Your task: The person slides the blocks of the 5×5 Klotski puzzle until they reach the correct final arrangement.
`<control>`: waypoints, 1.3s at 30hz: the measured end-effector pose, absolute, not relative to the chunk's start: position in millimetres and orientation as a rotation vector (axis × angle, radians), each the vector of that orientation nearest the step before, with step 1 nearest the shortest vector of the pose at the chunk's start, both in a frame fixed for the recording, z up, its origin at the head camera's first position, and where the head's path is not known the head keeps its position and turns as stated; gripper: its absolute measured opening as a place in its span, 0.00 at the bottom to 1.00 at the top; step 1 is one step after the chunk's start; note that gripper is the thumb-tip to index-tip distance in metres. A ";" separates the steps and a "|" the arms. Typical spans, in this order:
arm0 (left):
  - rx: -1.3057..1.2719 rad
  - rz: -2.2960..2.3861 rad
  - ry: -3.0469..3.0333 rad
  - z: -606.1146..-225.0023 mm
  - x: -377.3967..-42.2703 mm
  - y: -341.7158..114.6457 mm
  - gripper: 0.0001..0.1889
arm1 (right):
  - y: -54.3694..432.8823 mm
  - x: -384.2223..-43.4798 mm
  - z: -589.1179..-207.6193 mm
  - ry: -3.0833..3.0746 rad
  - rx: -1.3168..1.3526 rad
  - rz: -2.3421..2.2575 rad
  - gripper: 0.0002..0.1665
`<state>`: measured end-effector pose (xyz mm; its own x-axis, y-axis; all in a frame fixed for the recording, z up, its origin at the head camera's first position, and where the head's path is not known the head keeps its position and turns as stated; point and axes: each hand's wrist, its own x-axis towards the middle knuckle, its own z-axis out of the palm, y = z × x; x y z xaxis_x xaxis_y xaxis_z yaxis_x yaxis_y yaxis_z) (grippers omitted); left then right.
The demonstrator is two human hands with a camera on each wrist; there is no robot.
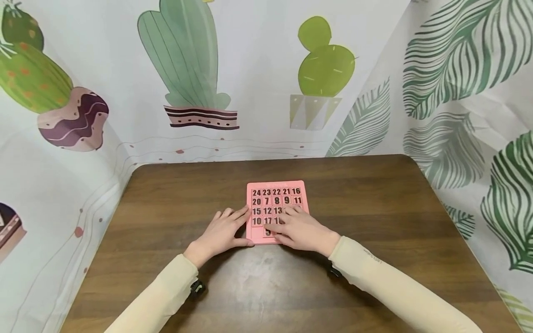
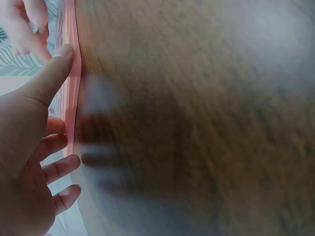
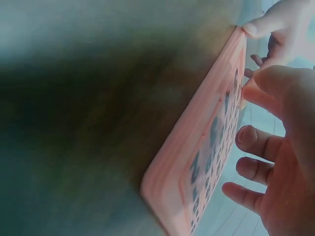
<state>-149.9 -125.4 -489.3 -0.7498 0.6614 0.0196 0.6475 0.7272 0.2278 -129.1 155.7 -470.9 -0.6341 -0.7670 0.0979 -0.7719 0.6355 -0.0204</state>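
Note:
On the table lies a pink number slide puzzle [image 1: 267,201], its tiles printed with black numerals. An open slot [image 1: 256,234] shows at its front left corner. My left hand [image 1: 220,231] rests at the puzzle's left side, thumb tip against the front edge and index fingertip along the left edge. From the right, my right hand [image 1: 306,232] reaches over the tiles, its index fingertip near the 17 tile and thumb close to the front row. It covers several tiles on the right. In the right wrist view, the puzzle's front edge [image 3: 194,123] runs beneath this hand's loosely bent fingers.
The brown wooden table [image 1: 175,194] extends around the puzzle. Behind it hangs a white cloth [image 1: 262,64] printed with cacti and leaves. Dark straps [image 1: 197,287] show below both cream sleeves [image 1: 166,289].

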 end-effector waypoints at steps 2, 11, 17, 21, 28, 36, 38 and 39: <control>1.081 0.336 2.862 -489.3 -151.1 -125.5 0.49 | 160.5 -124.7 -471.6 -2.736 1.318 0.081 0.23; 1.063 0.346 2.847 -489.5 -153.8 -126.3 0.50 | 163.5 -115.8 -476.7 -2.686 1.316 0.059 0.23; 1.063 0.338 2.860 -488.3 -153.6 -127.6 0.50 | 151.1 -115.8 -474.7 -2.710 1.311 0.020 0.25; 1.058 0.338 2.857 -487.9 -151.6 -128.0 0.49 | 141.2 -114.9 -473.6 -2.752 1.320 -0.003 0.26; 1.038 0.349 2.848 -489.2 -147.4 -127.8 0.50 | 132.6 -114.5 -472.1 -2.783 1.342 -0.036 0.29; 1.048 0.352 2.842 -492.7 -149.9 -125.1 0.50 | 162.3 -112.7 -477.6 -2.768 1.272 0.135 0.30; 1.048 0.351 2.844 -493.2 -150.1 -125.2 0.51 | 171.5 -111.6 -478.1 -2.754 1.256 0.146 0.30; 1.047 0.351 2.845 -493.3 -150.2 -125.3 0.51 | 175.7 -110.8 -478.2 -2.749 1.248 0.159 0.29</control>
<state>-150.2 -125.3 -493.3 -0.7611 0.6487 -0.0048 0.6281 0.7387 0.2446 -110.8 175.7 -478.2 -0.6533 -0.7420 0.1504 -0.7544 0.6548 -0.0467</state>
